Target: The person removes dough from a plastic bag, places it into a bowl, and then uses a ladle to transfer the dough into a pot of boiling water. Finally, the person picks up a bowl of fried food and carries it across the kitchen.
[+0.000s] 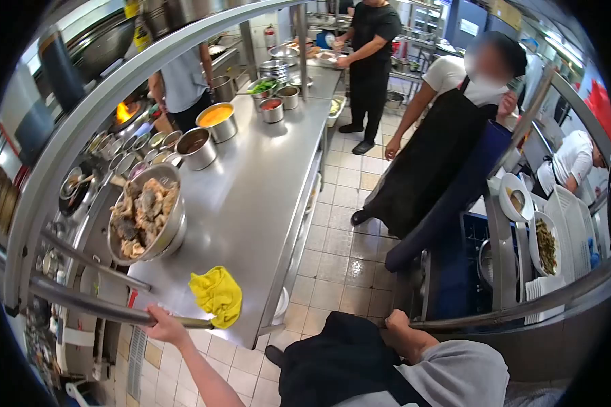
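Note:
My left hand (165,325) is wrapped round a metal rail (102,305) at the near end of the steel counter. A crumpled yellow cloth (217,295) lies on the counter's near corner, to the right of that hand. Beyond it, a large metal bowl (146,220) holds pieces of raw-looking meat or fish. My right hand (402,327) is closed at the near end of the right-hand rail (509,311); whatever is in its fingers is hidden.
The steel counter (244,183) bears pots, one with orange liquid (216,117). A person in a black apron (434,156) stands in the tiled aisle (346,230), another person (370,61) farther back. Dishes of food (544,241) stand at right; a flame (123,113) burns at left.

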Action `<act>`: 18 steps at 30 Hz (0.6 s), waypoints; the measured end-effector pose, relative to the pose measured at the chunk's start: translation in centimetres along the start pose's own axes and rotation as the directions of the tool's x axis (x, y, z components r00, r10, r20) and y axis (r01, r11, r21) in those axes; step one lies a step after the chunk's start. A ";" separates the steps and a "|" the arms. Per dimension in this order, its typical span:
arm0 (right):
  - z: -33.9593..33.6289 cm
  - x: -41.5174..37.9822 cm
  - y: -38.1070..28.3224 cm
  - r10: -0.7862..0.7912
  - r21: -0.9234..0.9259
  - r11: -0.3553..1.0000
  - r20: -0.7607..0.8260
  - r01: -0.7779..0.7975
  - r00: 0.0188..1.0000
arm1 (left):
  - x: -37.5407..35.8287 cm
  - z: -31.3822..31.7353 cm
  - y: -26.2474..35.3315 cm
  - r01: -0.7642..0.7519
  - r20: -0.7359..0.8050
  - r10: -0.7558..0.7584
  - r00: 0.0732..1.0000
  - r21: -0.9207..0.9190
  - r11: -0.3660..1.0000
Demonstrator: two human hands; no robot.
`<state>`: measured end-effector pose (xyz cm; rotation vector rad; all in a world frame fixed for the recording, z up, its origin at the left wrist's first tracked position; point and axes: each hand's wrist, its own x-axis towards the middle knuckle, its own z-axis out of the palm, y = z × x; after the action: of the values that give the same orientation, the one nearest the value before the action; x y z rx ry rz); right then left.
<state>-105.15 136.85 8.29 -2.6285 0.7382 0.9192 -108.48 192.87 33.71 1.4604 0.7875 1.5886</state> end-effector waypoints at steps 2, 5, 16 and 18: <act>-0.1 1.9 0.6 0.016 0.067 0.998 -0.026 -0.014 1.000 | 0.1 0.0 0.1 0.004 0.001 -0.004 1.000 0.017 1.000; -3.5 6.2 -1.1 0.017 0.241 0.970 0.002 -0.017 1.000 | 0.5 -0.6 -1.3 -0.029 -0.002 0.029 1.000 0.046 0.999; -48.8 17.4 -22.2 -0.292 0.246 0.724 -0.736 0.644 0.610 | 0.6 -0.4 -0.8 -0.029 -0.008 0.030 1.000 0.085 0.996; -55.6 12.6 -26.3 -0.460 0.029 0.714 -0.734 0.700 0.499 | 0.7 -0.3 -1.1 -0.028 -0.019 0.031 0.999 0.125 0.992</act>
<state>-54.29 132.07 44.83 -2.5563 0.0181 -0.3985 -108.60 193.98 33.05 1.5522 0.8952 1.6038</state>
